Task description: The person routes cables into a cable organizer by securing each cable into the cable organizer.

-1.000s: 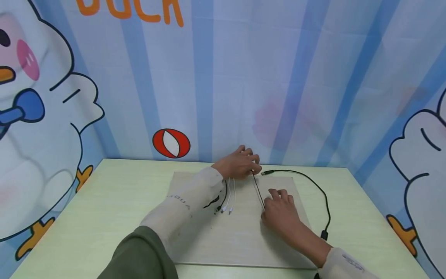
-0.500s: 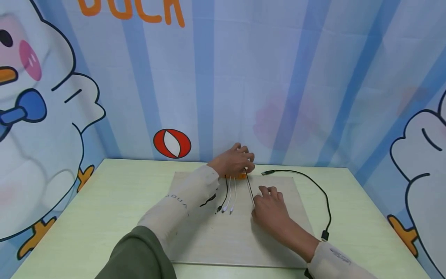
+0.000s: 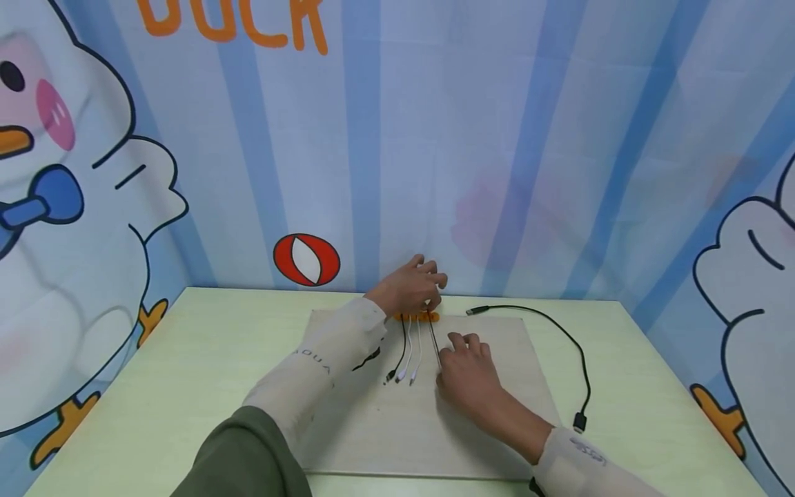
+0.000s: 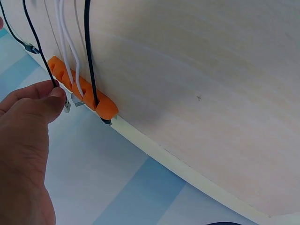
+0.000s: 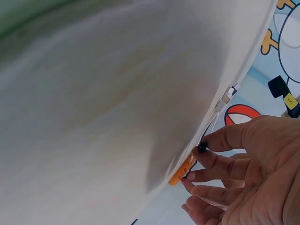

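Note:
An orange cable holder (image 3: 434,317) sits at the board's far edge, with a black cable (image 4: 88,51) and two white cables (image 4: 63,40) in its slots. My left hand (image 3: 408,286) pinches another black cable (image 4: 40,49) between thumb and index finger, right beside the holder (image 4: 107,108). Nearer to me, my right hand (image 3: 470,373) holds the other end of this cable, which runs taut between both hands. In the right wrist view, thumb and fingers of the right hand (image 5: 243,173) pinch its small black plug (image 5: 202,146).
A pale board (image 3: 385,435) lies on the light table (image 3: 236,352). To the right, one more black cable (image 3: 574,338) curves from the back edge toward the front. A patterned curtain (image 3: 404,138) hangs behind the table.
Both hands have moved left with the black cable stretched between them, closer to the seated cables. The orange holder, hidden under the left hand before, now shows.

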{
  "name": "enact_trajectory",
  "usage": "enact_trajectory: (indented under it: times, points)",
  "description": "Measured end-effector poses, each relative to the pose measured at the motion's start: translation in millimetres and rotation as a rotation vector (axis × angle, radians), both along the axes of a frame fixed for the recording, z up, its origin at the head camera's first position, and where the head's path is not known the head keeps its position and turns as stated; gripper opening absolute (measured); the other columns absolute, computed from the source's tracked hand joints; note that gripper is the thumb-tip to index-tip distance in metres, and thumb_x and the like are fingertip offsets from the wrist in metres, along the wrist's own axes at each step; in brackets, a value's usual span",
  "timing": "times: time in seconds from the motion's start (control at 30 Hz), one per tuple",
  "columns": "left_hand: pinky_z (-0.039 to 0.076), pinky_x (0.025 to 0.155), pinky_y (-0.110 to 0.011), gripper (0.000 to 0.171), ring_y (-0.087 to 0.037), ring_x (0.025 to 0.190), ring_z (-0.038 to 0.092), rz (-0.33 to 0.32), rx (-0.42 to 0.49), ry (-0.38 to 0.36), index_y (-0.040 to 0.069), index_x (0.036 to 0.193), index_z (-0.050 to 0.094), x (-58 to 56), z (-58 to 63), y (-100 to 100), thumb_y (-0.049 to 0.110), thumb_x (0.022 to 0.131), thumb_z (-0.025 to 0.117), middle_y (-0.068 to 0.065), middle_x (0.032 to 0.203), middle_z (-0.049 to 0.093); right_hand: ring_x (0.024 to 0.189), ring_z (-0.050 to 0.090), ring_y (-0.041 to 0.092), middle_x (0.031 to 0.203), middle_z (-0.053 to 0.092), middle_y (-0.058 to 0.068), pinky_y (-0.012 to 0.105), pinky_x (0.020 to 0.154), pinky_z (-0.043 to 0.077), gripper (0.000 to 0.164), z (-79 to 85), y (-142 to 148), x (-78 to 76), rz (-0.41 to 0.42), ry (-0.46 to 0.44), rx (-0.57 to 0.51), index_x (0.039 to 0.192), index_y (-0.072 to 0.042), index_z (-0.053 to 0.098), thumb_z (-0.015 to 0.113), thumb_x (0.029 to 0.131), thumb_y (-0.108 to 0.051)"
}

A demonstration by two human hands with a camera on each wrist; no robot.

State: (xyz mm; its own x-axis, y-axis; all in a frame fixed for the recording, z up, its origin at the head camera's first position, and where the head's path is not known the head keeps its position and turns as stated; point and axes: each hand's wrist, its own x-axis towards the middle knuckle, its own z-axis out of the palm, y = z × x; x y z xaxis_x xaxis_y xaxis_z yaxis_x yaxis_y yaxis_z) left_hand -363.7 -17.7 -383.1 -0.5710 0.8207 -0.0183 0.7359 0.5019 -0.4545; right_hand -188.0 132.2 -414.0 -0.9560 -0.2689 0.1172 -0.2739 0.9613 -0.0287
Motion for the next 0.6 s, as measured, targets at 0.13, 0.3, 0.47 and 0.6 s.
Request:
enact_trajectory:
  times: [0.13,0.3,0.47,0.6]
  points:
    - [0.037,0.115,-0.047,0.029,-0.020,0.125,0.054,-0.024,0.008,0.019,0.038,0.102,0.088,-10.8,-10.4,-0.2,0.029,0.116,0.064,0.009,0.144,0.066,0.135,0.058,0.046,0.150,0.067,0.023,0.060,0.107,0.051,0.014,-2.2,-2.0,-0.7,0.011,0.013,-0.013,0.108,0.000,0.081,0.076,0.099,-0.009]
    - [0.035,0.112,-0.046,0.030,-0.022,0.121,0.052,0.001,-0.034,0.030,0.036,0.096,0.088,-14.4,-12.2,3.4,0.026,0.115,0.068,0.009,0.136,0.066,0.136,0.058,0.046,0.151,0.066,0.022,0.059,0.107,0.050,0.013,-3.0,-5.4,-1.5,0.011,0.006,-0.022,0.108,-0.001,0.080,0.075,0.100,-0.010]
    - [0.034,0.115,-0.048,0.029,-0.023,0.127,0.053,0.053,-0.086,0.020,0.033,0.096,0.087,-5.8,-3.5,9.3,0.024,0.115,0.067,0.007,0.138,0.066,0.137,0.057,0.044,0.153,0.066,0.022,0.059,0.110,0.050,0.015,-3.4,-8.6,-3.2,0.000,-0.014,-0.016,0.111,-0.001,0.081,0.075,0.101,-0.011]
    - [0.034,0.125,-0.049,0.025,-0.023,0.135,0.054,0.076,-0.098,0.025,0.030,0.099,0.087,-3.0,-2.7,14.6,0.025,0.115,0.068,0.008,0.144,0.066,0.138,0.057,0.044,0.154,0.065,0.022,0.059,0.111,0.049,0.016,-3.8,-10.1,-3.7,-0.001,-0.025,-0.016,0.112,-0.001,0.081,0.076,0.102,-0.013]
